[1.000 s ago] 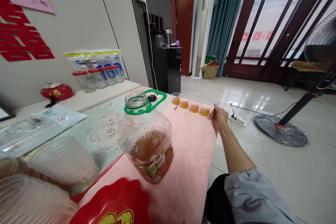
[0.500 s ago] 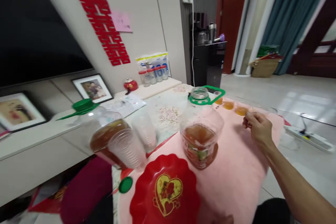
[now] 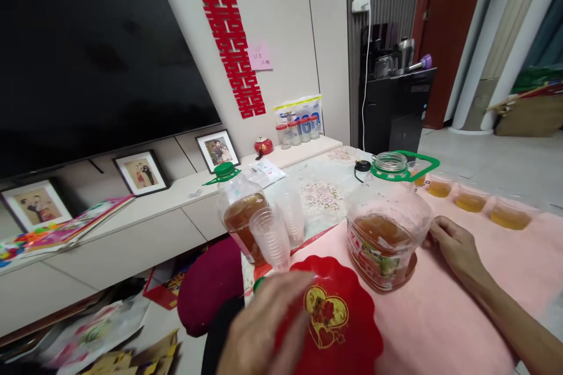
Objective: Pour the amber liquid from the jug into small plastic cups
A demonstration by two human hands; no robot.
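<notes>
My left hand (image 3: 268,322), blurred, reaches over the left side of a red scalloped plate (image 3: 352,316) with a gold heart print, fingers stretched out and apart. To the plate's left stand two stacks of clear plastic cups (image 3: 270,237). Behind them is a capped plastic jug (image 3: 241,217) of brown liquid. My right hand (image 3: 453,243) is beside an uncapped plastic jug (image 3: 382,240) with a green handle, partly filled with amber-brown liquid. Its fingers are curled together, tips partly hidden by the jug. Several cups of amber drink (image 3: 470,200) line the table's far right edge.
A pink cloth (image 3: 448,316) covers the near table. A green cap (image 3: 259,284) is partly hidden by my left hand. On the cabinet stand framed photos (image 3: 141,173), red-lidded jars (image 3: 294,133) and a red pot (image 3: 263,146). A maroon stool (image 3: 206,287) stands at left.
The view has turned left. My right hand has moved from the row of filled cups to the open jug's right side. My left hand has come up over the red plate.
</notes>
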